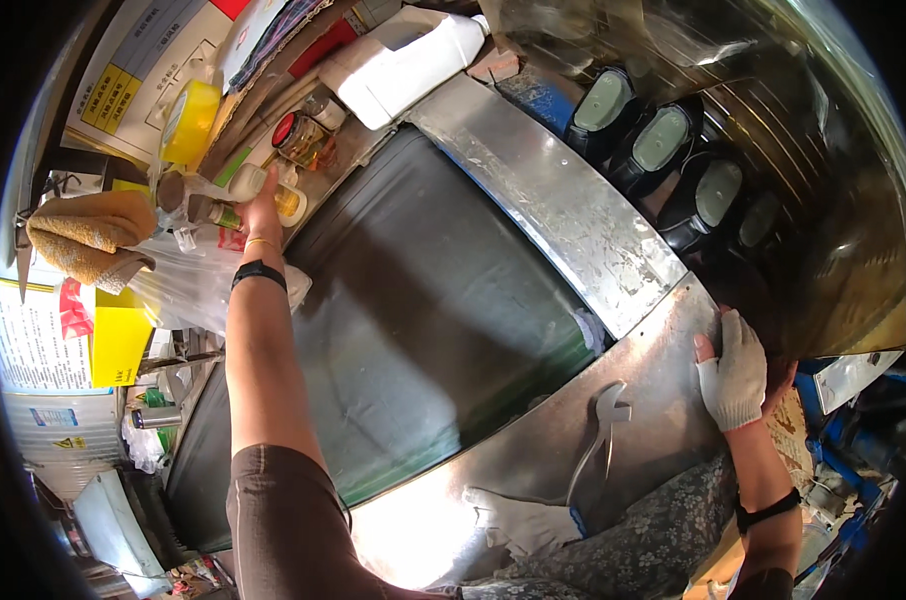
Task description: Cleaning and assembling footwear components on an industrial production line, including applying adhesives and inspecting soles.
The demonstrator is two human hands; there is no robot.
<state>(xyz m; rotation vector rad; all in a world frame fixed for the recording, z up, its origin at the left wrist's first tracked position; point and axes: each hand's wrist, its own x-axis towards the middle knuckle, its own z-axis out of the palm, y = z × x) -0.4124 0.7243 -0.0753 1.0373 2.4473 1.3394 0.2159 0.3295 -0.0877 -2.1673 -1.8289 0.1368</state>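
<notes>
My left hand reaches to the shelf at the far left. Its thumb and fingers close around a small white bottle; part of the grip is hidden. Beside it stand a white bottle with a yellow label and a red-lidded jar. A small green-labelled bottle lies at the fingers' left, by clear plastic bags. My right hand, in a white knit glove with the thumb tip bare, rests open on the metal ledge's right corner, holding nothing visible. Some of its fingers are hard to see.
An adjustable wrench and a loose white glove lie on the near metal ledge, which frames a dark green panel. Black shoe-shaped pieces line the far right. A white jug, tape roll and tan towel sit far left.
</notes>
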